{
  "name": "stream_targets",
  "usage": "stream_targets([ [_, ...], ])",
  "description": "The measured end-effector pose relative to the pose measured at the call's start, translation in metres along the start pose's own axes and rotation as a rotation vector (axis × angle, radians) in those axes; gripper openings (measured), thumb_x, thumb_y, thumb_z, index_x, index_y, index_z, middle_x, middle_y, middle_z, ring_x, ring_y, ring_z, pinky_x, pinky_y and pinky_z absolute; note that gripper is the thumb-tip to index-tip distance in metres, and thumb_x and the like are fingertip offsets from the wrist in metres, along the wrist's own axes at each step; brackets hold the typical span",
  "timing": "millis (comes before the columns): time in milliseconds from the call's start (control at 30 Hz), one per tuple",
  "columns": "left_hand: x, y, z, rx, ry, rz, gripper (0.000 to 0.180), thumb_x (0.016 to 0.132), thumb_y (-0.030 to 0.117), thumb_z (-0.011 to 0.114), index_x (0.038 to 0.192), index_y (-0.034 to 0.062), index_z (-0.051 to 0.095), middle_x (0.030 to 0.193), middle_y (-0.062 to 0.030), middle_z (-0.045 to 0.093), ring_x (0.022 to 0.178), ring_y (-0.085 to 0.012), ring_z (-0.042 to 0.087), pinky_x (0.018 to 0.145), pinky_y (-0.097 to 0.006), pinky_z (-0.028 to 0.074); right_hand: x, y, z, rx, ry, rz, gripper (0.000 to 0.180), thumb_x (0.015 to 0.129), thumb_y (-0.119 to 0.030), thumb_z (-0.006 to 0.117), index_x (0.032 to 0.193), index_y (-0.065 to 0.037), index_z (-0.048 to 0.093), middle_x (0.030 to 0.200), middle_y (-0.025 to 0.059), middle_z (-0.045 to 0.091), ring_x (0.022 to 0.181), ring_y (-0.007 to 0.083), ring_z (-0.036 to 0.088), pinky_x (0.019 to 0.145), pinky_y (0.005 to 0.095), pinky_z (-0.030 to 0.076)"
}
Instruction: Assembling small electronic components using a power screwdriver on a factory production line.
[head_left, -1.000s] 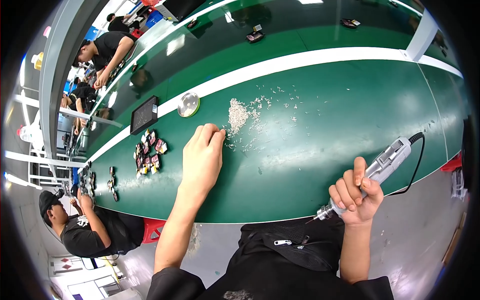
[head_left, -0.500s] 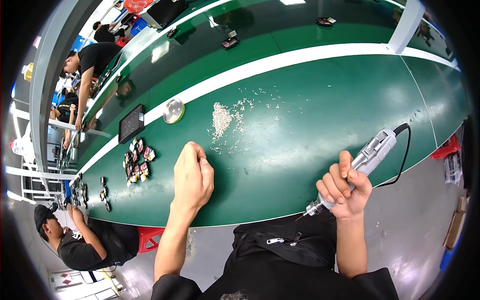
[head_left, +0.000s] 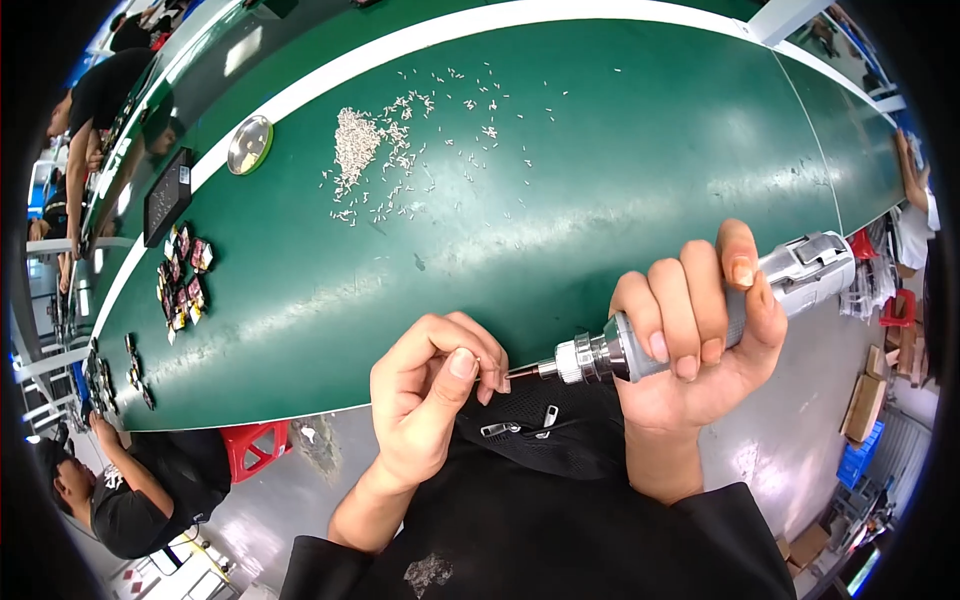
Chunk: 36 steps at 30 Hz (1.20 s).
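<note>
My right hand (head_left: 690, 340) is wrapped round a grey electric screwdriver (head_left: 805, 272), which lies almost level with its bit pointing left. The thin bit (head_left: 525, 371) reaches the fingertips of my left hand (head_left: 425, 390). Thumb and fingers of that hand are pinched together at the bit's tip; whatever sits between them is too small and covered to name. Both hands are above the near edge of the green table (head_left: 600, 170), close to my body. Farther off on the table lies a pile of tiny pale screw-like pieces (head_left: 355, 145), with many scattered to its right.
A round green-rimmed dish (head_left: 250, 145) and a black tray (head_left: 167, 198) stand at the far left. Nearer lies a cluster of small dark parts (head_left: 182, 280). A seated person (head_left: 140, 480) works at lower left beside a red stool (head_left: 255, 450).
My left hand has come off the tabletop area toward my body and right, turning palm up. The screwdriver has swung nearly level, its bit now meeting the left fingertips. The view has shifted.
</note>
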<state>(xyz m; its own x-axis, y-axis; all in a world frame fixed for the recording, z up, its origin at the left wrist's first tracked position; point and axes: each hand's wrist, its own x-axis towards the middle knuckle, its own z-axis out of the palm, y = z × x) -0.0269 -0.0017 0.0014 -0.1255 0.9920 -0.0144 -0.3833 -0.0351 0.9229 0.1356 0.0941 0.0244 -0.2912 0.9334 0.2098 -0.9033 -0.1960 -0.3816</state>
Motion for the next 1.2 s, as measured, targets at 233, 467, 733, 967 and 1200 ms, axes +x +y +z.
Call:
stream_targets([
  [233, -0.006, -0.009, 0.007, -0.228, -0.057, -0.016, 0.017, 0.097, 0.01, 0.05, 0.092, -0.0053, 0.055, 0.081, -0.0148, 0.057, 0.068, -0.0157, 0.054, 0.06, -0.026, 0.044, -0.002, 0.001, 0.006, -0.015, -0.015, -0.046, 0.012, 0.095, -0.017, 0.047, 0.092, -0.006, 0.049, 0.054, -0.0028, 0.039, 0.047, 0.0083, 0.04, 0.053, 0.0265, 0.038],
  [467, -0.004, -0.002, 0.008, -0.175, -0.037, -0.043, 0.012, 0.094, 0.004, 0.053, 0.087, -0.0056, 0.057, 0.081, -0.0142, 0.059, 0.067, -0.015, 0.054, 0.061, -0.025, 0.044, -0.003, 0.001, 0.009, -0.04, -0.051, -0.076, 0.01, 0.094, -0.016, 0.049, 0.092, -0.006, 0.046, 0.054, -0.0027, 0.04, 0.045, 0.0082, 0.04, 0.053, 0.0255, 0.039],
  [733, 0.009, -0.009, 0.01, 0.503, -0.018, 0.204, 0.004, 0.081, -0.009, 0.059, 0.083, -0.0055, 0.058, 0.072, -0.0112, 0.059, 0.061, -0.0182, 0.055, 0.056, -0.027, 0.044, 0.002, -0.002, -0.007, -0.038, 0.009, -0.06, 0.011, 0.094, -0.016, 0.047, 0.093, -0.005, 0.048, 0.054, -0.0024, 0.039, 0.045, 0.0086, 0.039, 0.053, 0.0272, 0.037],
  [967, 0.042, 0.033, -0.023, 0.848, 0.138, 0.192, 0.03, 0.099, 0.018, 0.045, 0.103, -0.0074, 0.061, 0.075, -0.0082, 0.057, 0.064, -0.0108, 0.052, 0.057, -0.023, 0.043, 0.005, -0.001, -0.016, 0.002, 0.128, -0.097, 0.011, 0.095, -0.017, 0.046, 0.092, -0.006, 0.047, 0.054, -0.0025, 0.037, 0.045, 0.0083, 0.037, 0.052, 0.027, 0.036],
  [1200, 0.196, 0.078, -0.099, 1.352, 0.25, 0.256, 0.031, 0.098, 0.021, 0.048, 0.081, -0.0027, 0.059, 0.065, -0.0048, 0.055, 0.06, -0.0108, 0.049, 0.058, -0.028, 0.041, -0.011, 0.021, -0.026, 0.022, 0.336, 0.003, 0.008, 0.089, -0.015, 0.047, 0.086, -0.008, 0.045, 0.05, -0.0004, 0.035, 0.041, 0.012, 0.036, 0.05, 0.0301, 0.037],
])
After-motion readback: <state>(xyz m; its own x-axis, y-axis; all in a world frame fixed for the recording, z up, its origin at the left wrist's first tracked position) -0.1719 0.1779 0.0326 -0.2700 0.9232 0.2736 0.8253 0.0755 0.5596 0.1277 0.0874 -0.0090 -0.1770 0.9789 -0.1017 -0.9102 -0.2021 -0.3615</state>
